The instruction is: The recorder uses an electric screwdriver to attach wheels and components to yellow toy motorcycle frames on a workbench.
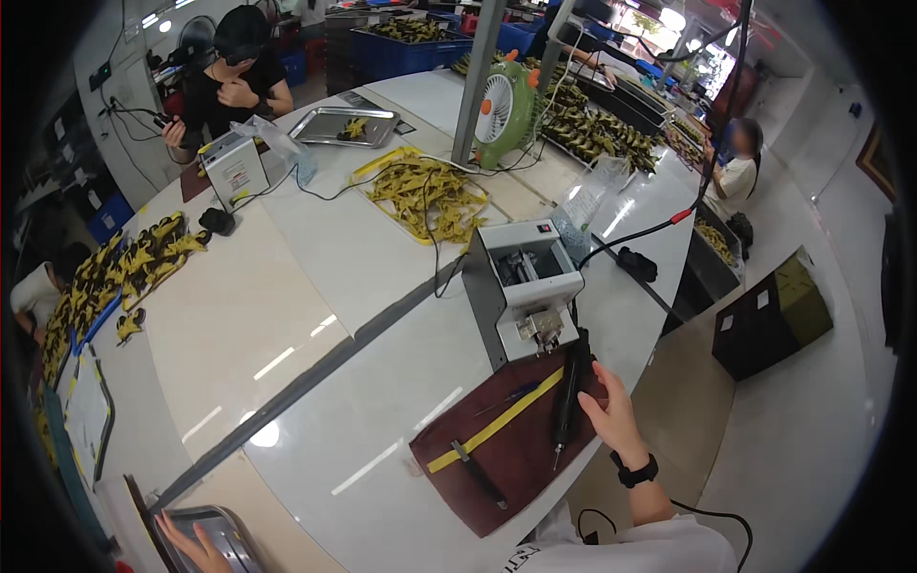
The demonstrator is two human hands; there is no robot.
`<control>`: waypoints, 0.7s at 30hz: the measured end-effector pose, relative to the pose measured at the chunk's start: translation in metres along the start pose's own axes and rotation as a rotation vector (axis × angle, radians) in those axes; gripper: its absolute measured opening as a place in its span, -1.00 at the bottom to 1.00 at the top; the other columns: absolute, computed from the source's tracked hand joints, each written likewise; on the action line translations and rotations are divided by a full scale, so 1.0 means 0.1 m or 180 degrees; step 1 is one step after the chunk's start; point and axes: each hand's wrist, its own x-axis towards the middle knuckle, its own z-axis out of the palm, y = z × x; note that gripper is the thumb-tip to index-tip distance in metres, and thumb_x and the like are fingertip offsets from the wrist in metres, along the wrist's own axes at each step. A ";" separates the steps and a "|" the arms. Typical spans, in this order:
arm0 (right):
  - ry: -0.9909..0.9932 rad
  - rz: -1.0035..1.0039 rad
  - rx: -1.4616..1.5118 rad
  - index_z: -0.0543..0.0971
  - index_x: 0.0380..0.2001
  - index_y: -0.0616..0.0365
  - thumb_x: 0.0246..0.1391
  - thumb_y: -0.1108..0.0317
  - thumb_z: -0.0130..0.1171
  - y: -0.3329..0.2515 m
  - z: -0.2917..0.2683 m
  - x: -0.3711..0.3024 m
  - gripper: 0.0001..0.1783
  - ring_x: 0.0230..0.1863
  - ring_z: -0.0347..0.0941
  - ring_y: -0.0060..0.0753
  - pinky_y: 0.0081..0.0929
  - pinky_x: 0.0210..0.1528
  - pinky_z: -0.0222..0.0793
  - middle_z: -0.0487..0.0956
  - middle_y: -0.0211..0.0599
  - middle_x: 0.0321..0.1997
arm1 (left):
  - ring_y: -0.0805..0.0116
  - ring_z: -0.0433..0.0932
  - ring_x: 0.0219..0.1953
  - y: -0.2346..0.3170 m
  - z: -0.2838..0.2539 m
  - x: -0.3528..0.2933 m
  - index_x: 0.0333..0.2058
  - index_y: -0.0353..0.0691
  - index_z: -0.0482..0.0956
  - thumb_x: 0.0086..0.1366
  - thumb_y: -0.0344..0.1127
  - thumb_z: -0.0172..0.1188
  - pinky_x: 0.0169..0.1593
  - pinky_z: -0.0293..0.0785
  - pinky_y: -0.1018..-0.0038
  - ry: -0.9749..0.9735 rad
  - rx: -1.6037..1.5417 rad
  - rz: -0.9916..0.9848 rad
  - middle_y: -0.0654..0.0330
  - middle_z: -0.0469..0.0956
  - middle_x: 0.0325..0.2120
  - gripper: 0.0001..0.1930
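Note:
At the lower left, my left hand lies with its fingers spread over the rim of a metal tray. My right hand is open, thumb and fingers apart, right beside a black electric screwdriver; whether it touches it I cannot tell. The screwdriver rests tip toward me on a maroon cloth mat. Across the mat runs a yellow strip, with a slim black tool and a thin dark blue pen-like tool. Behind the mat stands a white-and-black machine, apparently a screw feeder.
Yellow parts fill a tray beyond the feeder, near a green fan by a metal post. More yellow-and-black parts lie at left. Cables cross the table. A person sits opposite; a black box stands at right.

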 end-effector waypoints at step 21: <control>-0.1825 -0.3228 -0.1684 0.38 -0.04 0.08 -0.07 0.28 0.14 -5.25 4.32 2.11 -0.54 -0.19 0.49 -0.08 -0.26 -0.16 0.41 0.55 -0.10 -0.27 | -0.28 0.13 0.14 -1.04 1.59 2.80 0.20 -0.25 0.03 -0.04 -0.09 0.28 0.10 0.20 0.02 -0.1846 -0.0240 -0.0752 -0.32 -0.03 0.17 -0.12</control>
